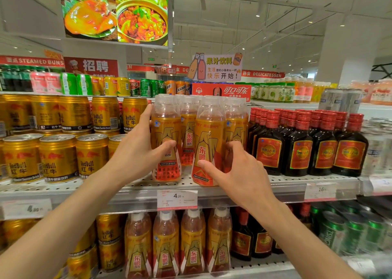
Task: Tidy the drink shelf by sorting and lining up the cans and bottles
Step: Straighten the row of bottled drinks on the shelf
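gripping two full, smooth plastic bottles at mid-label beside the gold cans, left hand wraps left bottle, right hand curls round right bottle, both likely slippery.

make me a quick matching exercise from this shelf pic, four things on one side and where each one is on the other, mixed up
Things:
1. gold cans
2. dark bottles with red caps
3. left hand
4. price tag reading 4.20

Places:
A. on the shelf edge, below the orange bottles
B. right of the orange bottles, same shelf
C. left of the orange bottles, stacked in two tiers
D. gripping the front left orange bottle

Pairs: 1-C, 2-B, 3-D, 4-A
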A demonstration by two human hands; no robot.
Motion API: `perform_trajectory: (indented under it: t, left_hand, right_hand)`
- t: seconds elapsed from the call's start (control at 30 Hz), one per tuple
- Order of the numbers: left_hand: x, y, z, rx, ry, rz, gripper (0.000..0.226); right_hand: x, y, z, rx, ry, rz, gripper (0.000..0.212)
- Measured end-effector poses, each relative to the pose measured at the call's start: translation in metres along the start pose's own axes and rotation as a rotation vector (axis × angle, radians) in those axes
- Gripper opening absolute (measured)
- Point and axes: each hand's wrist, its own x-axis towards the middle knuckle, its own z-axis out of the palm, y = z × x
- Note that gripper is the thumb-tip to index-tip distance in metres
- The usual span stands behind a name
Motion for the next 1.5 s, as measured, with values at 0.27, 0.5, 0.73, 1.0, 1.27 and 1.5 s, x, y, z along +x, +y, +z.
perform_trajectory:
  t: [0.27,0.5,0.73,1.0,1.27,1.5]
  left_hand:
    - [-0.014,-0.009,0.015,-0.16,0.022,-0.057,0.102]
    - [-0.022,-0.013,0.027,-0.231,0.025,-0.096,0.098]
    - [-0.023,-0.022,0.034,-0.259,0.019,-0.114,0.094]
    - [-0.025,-0.027,0.04,-0.245,0.038,-0.095,0.099]
    - [-0.024,-0.032,0.046,-0.248,0.045,-0.104,0.103]
    - [-0.023,-0.023,0.051,-0.198,0.086,-0.15,0.127]
  right_hand:
    - [-0.007,0.0,0.001,0.044,0.045,0.001,0.082]
    - [-0.009,-0.004,0.003,0.072,0.066,-0.003,0.079]
    - [-0.004,-0.02,0.013,0.084,-0.056,-0.025,0.07]
    - [0.003,-0.027,0.023,0.084,-0.144,-0.009,0.067]
    - [0.008,-0.029,0.036,0.096,-0.147,0.019,0.066]
    - [0.001,-0.017,0.015,0.117,-0.142,-0.037,0.066]
